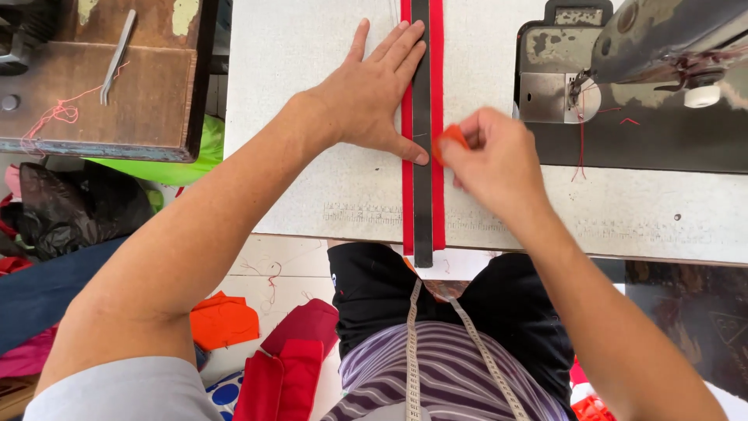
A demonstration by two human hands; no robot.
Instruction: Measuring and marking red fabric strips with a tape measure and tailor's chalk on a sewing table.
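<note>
left hand flat, fingers spread, pressing the dark ruler on the red strip | right hand just right of ruler, pinching orange chalk | all on grey worktop

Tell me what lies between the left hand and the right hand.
In the head view, a dark ruler on a red fabric strip lies between left hand and right hand.

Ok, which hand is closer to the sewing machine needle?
Right. The right hand sits just left of the sewing machine needle, holding orange chalk; the left hand lies farther left, pressing the ruler.
</note>
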